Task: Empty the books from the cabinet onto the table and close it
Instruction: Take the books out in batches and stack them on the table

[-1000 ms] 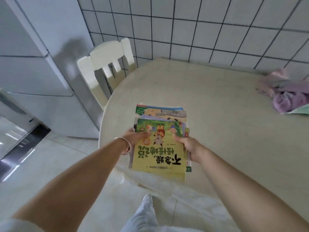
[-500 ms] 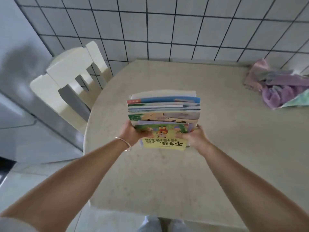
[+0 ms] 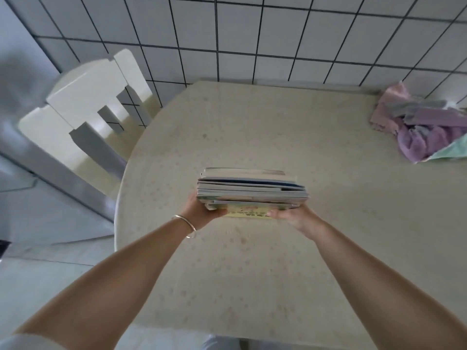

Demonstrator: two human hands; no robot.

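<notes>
Books (image 3: 250,190) carried further out over the worktop (image 3: 252,127) than a second ago, now tipped so mostly page edges show. Gripped at both near corners: left hand (image 3: 202,210) and right hand (image 3: 294,215) each curled round the stack. Not yet clearly set down. Cabinet out of view, closing probably next.
</notes>
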